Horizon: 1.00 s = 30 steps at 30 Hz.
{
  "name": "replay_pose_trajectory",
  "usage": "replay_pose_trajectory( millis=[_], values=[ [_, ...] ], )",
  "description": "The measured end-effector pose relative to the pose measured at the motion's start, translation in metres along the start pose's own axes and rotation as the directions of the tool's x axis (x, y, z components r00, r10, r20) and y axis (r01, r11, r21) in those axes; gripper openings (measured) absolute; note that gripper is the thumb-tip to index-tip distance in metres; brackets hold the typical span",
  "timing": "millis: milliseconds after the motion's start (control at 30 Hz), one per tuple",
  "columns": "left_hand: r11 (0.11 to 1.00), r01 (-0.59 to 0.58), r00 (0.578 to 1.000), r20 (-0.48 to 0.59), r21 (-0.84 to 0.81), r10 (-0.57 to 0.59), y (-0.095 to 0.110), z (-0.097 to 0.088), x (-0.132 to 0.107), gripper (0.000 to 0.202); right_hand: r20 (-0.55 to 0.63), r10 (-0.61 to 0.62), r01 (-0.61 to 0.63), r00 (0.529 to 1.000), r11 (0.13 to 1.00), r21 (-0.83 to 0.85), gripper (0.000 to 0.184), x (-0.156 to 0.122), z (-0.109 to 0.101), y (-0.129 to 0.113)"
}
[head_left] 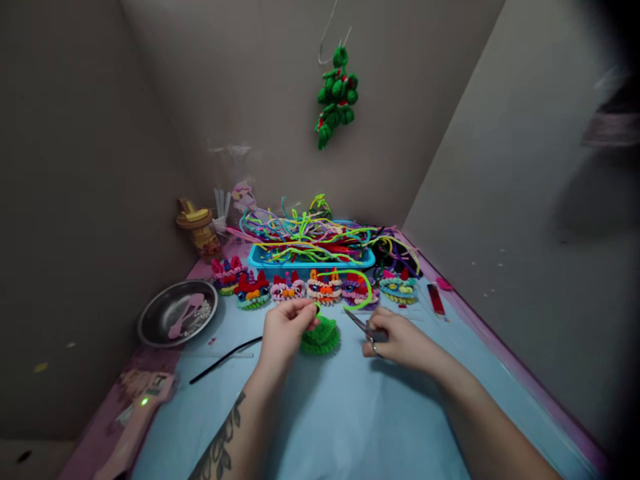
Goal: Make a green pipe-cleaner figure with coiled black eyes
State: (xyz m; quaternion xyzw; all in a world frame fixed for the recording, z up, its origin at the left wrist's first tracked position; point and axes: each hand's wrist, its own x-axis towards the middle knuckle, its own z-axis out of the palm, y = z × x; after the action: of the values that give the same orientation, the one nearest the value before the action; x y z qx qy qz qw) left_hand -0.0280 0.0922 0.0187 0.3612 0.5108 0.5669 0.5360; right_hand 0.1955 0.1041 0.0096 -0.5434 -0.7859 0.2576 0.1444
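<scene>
My left hand (pixel 287 327) is closed in a pinch on a black pipe cleaner (pixel 225 360). Its long end slants down to the left, and a short dark tip shows at my fingertips. Just below these fingers sits a green fuzzy crocheted-looking piece (pixel 323 337), partly covered by the hand. My right hand (pixel 397 337) grips a pair of scissors (pixel 361 323), the blades pointing up and left toward the left hand. A lime green pipe cleaner (pixel 369 283) curves behind the scissors, one end near their tip.
A blue tray (pixel 310 268) heaped with colourful pipe cleaners stands at the back. Several fuzzy animal heads (pixel 325 288) line its front. At left are a metal bowl (pixel 150 327), a lidded cup (pixel 200 230) and a pink device (pixel 135 427). A green ornament (pixel 337 97) hangs above.
</scene>
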Motion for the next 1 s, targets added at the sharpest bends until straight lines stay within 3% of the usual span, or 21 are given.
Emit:
replay_pose_trajectory(
  millis=[100, 200, 333, 500, 633, 700, 733, 800, 900, 1000],
  values=[
    [1.0, -0.005, 1.0, 0.001, 0.009, 0.005, 0.001, 0.001, -0.002, 0.024, 0.062, 0.159, -0.144, 0.985, 0.969, -0.199, 0.016, -0.009, -0.015, 0.017],
    [1.0, -0.006, 1.0, -0.004, 0.016, 0.006, 0.002, 0.004, -0.005, 0.025, 0.09, 0.228, -0.187, 0.97, 0.926, -0.329, 0.027, -0.018, -0.021, 0.033],
    [1.0, -0.001, 1.0, 0.01, 0.012, 0.001, 0.002, 0.008, -0.009, 0.027, 0.077, 0.307, -0.235, 0.949, 0.846, -0.479, 0.026, -0.027, -0.02, 0.043],
    [0.999, 0.042, 0.997, 0.069, -0.02, -0.04, -0.002, 0.011, -0.01, 0.028, 0.046, 0.313, -0.254, 0.949, 0.84, -0.48, 0.025, -0.035, -0.022, 0.041],
    [0.995, 0.089, 0.991, 0.105, -0.038, -0.084, -0.002, 0.014, -0.013, 0.026, -0.064, 0.307, -0.303, 0.949, 0.843, -0.445, 0.019, -0.043, -0.022, 0.019],
    [0.994, 0.105, 0.985, 0.139, -0.031, -0.099, -0.001, 0.015, -0.015, 0.025, -0.243, 0.103, -0.178, 0.964, 0.933, -0.311, 0.02, -0.044, -0.018, -0.004],
    [0.994, 0.109, 0.982, 0.16, -0.029, -0.103, -0.001, 0.015, -0.017, 0.025, -0.305, -0.055, -0.013, 0.951, 0.976, -0.217, 0.021, -0.042, -0.013, -0.016],
    [0.993, 0.113, 0.974, 0.2, -0.035, -0.103, -0.001, 0.016, -0.018, 0.026, -0.428, -0.29, 0.288, 0.856, 0.955, -0.072, 0.022, -0.035, -0.003, -0.041],
    [0.991, 0.117, 0.966, 0.237, -0.068, -0.098, -0.001, 0.015, -0.019, 0.026, -0.569, -0.405, 0.439, 0.715, 0.894, -0.085, 0.022, -0.02, 0.012, -0.064],
    [0.986, 0.139, 0.966, 0.233, -0.094, -0.114, -0.002, 0.014, -0.019, 0.027, -0.618, -0.423, 0.468, 0.663, 0.878, -0.1, 0.021, -0.01, 0.023, -0.067]
  ],
)
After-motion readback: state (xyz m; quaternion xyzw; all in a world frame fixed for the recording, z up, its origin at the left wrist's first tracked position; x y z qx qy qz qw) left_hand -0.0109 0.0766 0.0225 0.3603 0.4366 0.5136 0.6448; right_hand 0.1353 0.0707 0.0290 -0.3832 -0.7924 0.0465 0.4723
